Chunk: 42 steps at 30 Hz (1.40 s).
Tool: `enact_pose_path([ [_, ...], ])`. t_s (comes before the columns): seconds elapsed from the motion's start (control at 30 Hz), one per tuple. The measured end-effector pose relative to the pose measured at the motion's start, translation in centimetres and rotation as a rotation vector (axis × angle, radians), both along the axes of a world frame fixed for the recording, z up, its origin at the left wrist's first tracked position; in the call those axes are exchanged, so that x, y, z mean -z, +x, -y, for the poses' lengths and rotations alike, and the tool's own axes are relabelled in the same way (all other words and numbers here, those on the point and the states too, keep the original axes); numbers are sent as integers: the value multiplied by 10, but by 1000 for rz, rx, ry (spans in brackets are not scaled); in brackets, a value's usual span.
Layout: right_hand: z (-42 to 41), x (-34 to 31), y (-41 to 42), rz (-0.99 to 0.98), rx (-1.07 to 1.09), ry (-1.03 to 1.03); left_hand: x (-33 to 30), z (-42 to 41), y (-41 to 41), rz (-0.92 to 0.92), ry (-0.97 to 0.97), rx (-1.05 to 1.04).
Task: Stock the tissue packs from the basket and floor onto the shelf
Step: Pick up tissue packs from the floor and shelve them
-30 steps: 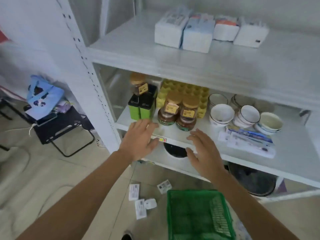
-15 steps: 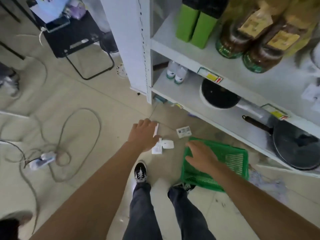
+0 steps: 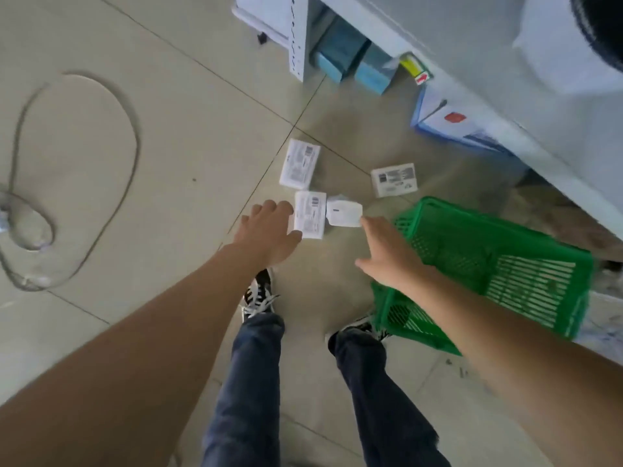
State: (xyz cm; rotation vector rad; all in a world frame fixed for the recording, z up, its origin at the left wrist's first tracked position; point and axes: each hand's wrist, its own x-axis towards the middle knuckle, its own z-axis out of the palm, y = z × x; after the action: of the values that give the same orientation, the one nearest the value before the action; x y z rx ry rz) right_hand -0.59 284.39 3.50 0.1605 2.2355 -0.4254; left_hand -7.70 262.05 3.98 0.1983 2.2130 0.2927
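Note:
Several white tissue packs lie on the tiled floor: one point(image 3: 300, 163) at the far left, one point(image 3: 393, 179) to the right, and two side by side, a labelled pack point(image 3: 310, 214) and a plain pack point(image 3: 344, 215). My left hand point(image 3: 268, 232) is open, its fingers touching the labelled pack's left edge. My right hand point(image 3: 387, 252) is open too, fingertips just at the plain pack's right edge. A green plastic basket point(image 3: 499, 264) stands on the floor to the right, empty as far as I can see. The white shelf point(image 3: 472, 62) runs along the upper right.
A grey cable point(image 3: 81, 170) loops over the floor at left. Blue boxes point(image 3: 350, 62) and a white-and-blue carton point(image 3: 455, 123) sit under the lowest shelf. My legs and sneakers point(image 3: 259, 294) stand just below the packs.
My view has swung from the shelf down to the floor. Both hands dropped from the shelf edge and reached the two adjoining packs.

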Motion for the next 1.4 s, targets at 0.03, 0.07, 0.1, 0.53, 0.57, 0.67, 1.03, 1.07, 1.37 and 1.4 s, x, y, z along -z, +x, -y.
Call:
enact_pose_path([
  [0.03, 0, 20, -2, -13, 24, 3, 19, 0, 1, 18, -2, -1],
  [0.07, 0, 40, -2, -24, 48, 6, 36, -1, 2, 33, -1, -2],
  [0.1, -1, 59, -3, -34, 66, 10, 55, -2, 2, 38, 2, -8],
  [0.53, -20, 214, -33, -272, -57, 86, 232, -36, 15, 122, 99, -355],
  [0.57, -22, 219, -37, -265, -52, 68, 239, -39, 16, 118, 114, -421],
  [0.67, -25, 226, -43, -237, 39, -11, 257, -49, 21, 82, 123, -545],
  [1.03, -26, 229, -56, -308, 647, -200, 292, -52, 31, 124, 146, -825],
  [1.07, -23, 231, -56, -337, 655, -204, 292, -52, 32, 112, 154, -835],
  [1.37, -18, 245, -57, -387, 646, -196, 296, -39, 53, 16, 213, -879],
  [1.4, -19, 242, -55, -376, 643, -203, 293, -35, 55, 16, 216, -884],
])
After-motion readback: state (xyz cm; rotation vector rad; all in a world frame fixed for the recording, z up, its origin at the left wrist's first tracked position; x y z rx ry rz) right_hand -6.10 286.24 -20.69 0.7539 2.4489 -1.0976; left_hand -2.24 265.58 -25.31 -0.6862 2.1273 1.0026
